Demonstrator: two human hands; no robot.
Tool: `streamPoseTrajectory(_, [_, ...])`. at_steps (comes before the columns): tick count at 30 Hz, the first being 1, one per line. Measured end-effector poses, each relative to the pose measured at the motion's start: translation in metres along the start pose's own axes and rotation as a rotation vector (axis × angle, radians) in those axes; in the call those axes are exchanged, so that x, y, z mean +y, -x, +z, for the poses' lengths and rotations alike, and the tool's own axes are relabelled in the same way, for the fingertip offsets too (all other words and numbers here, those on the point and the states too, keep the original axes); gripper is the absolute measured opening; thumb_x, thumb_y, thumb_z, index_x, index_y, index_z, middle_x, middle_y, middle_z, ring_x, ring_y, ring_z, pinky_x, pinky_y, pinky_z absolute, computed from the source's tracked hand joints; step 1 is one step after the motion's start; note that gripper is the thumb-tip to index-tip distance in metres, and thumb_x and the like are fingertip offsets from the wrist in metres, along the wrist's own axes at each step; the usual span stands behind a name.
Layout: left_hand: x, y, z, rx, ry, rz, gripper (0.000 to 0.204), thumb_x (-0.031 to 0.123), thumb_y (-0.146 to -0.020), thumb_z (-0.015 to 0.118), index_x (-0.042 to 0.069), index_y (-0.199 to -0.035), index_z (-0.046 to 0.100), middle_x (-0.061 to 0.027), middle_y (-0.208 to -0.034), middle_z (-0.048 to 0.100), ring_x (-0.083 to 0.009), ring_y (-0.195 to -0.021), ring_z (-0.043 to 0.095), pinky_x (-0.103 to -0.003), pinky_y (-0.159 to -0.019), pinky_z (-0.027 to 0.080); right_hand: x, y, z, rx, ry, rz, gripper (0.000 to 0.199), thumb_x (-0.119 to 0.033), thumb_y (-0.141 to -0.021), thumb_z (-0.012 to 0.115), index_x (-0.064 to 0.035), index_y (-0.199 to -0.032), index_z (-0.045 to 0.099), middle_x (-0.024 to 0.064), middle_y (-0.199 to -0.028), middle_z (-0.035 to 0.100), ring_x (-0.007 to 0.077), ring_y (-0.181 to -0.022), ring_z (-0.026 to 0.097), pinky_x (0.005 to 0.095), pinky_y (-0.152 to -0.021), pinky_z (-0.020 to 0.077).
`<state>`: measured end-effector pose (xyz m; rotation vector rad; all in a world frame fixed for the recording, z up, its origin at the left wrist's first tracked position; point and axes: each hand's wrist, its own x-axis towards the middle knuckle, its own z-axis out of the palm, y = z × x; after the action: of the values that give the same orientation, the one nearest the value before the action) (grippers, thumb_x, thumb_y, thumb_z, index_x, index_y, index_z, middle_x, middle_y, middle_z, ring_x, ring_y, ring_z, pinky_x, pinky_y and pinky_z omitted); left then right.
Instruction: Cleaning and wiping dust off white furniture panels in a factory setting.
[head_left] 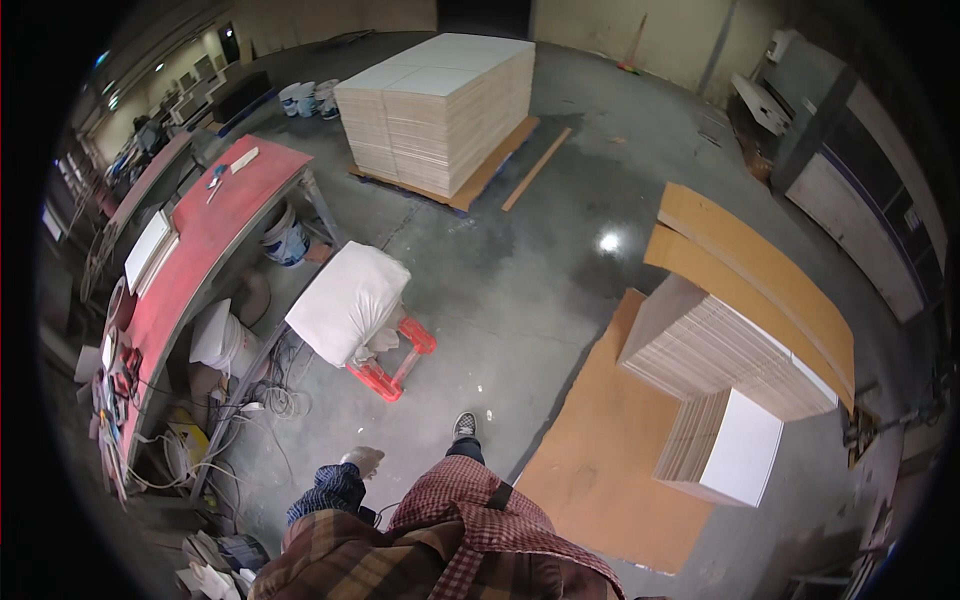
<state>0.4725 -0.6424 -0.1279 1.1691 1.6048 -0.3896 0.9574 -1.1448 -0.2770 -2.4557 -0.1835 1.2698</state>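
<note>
the left hand point(362, 461) is hanging loose and grasping nothing, well short of the white sack point(347, 300) lying on a red plastic stool point(392, 366) beside the long red worktop point(200, 240), while the right hand is hiding from view.

The person wears a checked shirt point(470, 540) in red and white, with brown-and-tan plaid cloth point(340, 565) over the lower part. A dark strap point(497, 497) crosses the shirt. The left sleeve point(328, 490) is dark blue with a fine pattern, ending just behind the left hand point(362, 461). One grey sneaker point(464, 426) with white laces shows.
</note>
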Motion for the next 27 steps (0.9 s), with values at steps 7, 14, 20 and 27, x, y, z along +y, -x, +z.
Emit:
streamPoseTrajectory(7, [0.01, 0.012, -0.04, 0.119, 0.443, -0.078, 0.04, 0.034, -0.098, 0.061, 0.003, -0.124, 0.064, -0.0103, -0.099, 0.069, -0.0216, -0.074, 0.068, -0.038, -0.063, 0.058, -0.168, -0.019, -0.058, -0.137, -0.139, -0.319, 0.044, -0.04, -0.102, 0.055, -0.0072, -0.074, 0.062, 0.0103, -0.062, 0.061, 0.0242, -0.05, 0.058, 0.0383, -0.043, 0.0444])
streamPoseTrajectory(14, [0.048, -0.022, -0.103, 0.153, 0.631, -0.084, 0.048, 0.036, -0.097, 0.062, 0.001, -0.129, 0.06, -0.0146, -0.107, 0.07, -0.0263, -0.081, 0.069, -0.04, -0.069, 0.059, -0.437, -0.035, -0.059, -0.114, -0.432, -0.076, 0.048, -0.044, -0.101, 0.054, -0.0017, -0.08, 0.065, 0.0125, -0.064, 0.065, 0.0241, -0.046, 0.059, 0.037, -0.044, 0.048])
streamPoseTrajectory(20, [0.109, -0.065, -0.13, 0.132, 0.75, 0.037, 0.046, 0.038, -0.098, 0.062, 0.002, -0.127, 0.064, -0.0105, -0.1, 0.07, -0.0215, -0.077, 0.067, -0.036, -0.067, 0.057, -0.549, -0.062, -0.03, -0.334, -0.435, -0.138, 0.05, -0.046, -0.101, 0.057, 0.0031, -0.101, 0.067, 0.0179, -0.085, 0.072, 0.0294, -0.064, 0.069, 0.0403, -0.06, 0.0594])
streamPoseTrajectory(27, [0.2, -0.112, -0.116, 0.116, 0.827, 0.061, 0.046, 0.035, -0.099, 0.061, 0.002, -0.131, 0.062, -0.0115, -0.101, 0.07, -0.0225, -0.079, 0.069, -0.035, -0.067, 0.059, -0.68, -0.138, -0.029, -0.316, -0.365, -0.108, 0.046, -0.043, -0.103, 0.056, 0.0018, -0.107, 0.066, 0.0162, -0.09, 0.072, 0.0293, -0.068, 0.071, 0.0422, -0.063, 0.0607])
